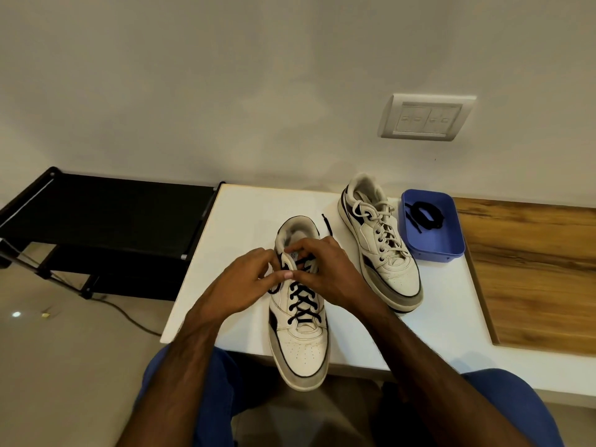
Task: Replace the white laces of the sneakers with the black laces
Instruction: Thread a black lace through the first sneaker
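Where the person's blue-clad knees (200,382) frame the bottom of the view, the near sneaker (301,333) lies at six o'clock on the white table (245,227), its toe hanging over the near edge and its heel pointing toward twelve. A black lace (301,304) runs criss-cross through its lower eyelets, and one loose end trails out past the collar toward one o'clock. Both hands meet over the upper eyelets: the left hand (245,285) comes in from seven o'clock with its fingers curled and pinched at the tongue and the lace beside it, while the right hand (325,269) comes in from five o'clock, closed over the top of the lacing; exactly what each fingertip holds is hidden. Farther off, at about one o'clock, the second sneaker (380,246) stands upright on the table, apart from the first, with its white lace (377,221) threaded and tied. Just beside it at two o'clock sits a blue tray (448,243) holding a coiled black lace (425,216). A wooden board (532,272) lies at three o'clock, a black rack (103,217) stands at ten o'clock, and a switch plate (425,117) is on the wall at one o'clock.
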The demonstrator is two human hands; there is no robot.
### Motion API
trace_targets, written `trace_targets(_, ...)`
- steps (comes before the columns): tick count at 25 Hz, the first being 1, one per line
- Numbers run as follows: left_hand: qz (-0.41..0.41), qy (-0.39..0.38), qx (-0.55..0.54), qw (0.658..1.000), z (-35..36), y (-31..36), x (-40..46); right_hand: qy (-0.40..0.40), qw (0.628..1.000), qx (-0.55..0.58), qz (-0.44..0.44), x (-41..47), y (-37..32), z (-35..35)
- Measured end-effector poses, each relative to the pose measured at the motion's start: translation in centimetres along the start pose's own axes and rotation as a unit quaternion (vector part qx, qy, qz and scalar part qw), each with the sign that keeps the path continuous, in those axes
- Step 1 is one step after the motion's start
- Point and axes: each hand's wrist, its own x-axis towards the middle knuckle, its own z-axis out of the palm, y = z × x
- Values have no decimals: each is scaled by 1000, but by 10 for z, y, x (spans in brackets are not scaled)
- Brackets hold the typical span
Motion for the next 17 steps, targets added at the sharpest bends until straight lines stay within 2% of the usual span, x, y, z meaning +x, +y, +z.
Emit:
trace_targets(5,39,36,29,998,-2,0,5,0,1000,5,0,1,1,1)
trace_targets(7,41,76,-64,994,-10,1,-2,3,1000,4,1,0,2,0)
trace_targets(10,54,164,-261,950,-26,4,-13,0,1000,11,0,0,3,1)
trace_targets(12,43,172,-296,939,-29,5,-18,-9,1000,17,-5,0,2,2)
trace_targets(14,13,149,-247,957,-26,2,-16,-8,998,53,-21,-2,3,1)
trace_targets(17,-23,131,-111,985,-24,-11,-14,57,983,174,-24,-13,14,-11)
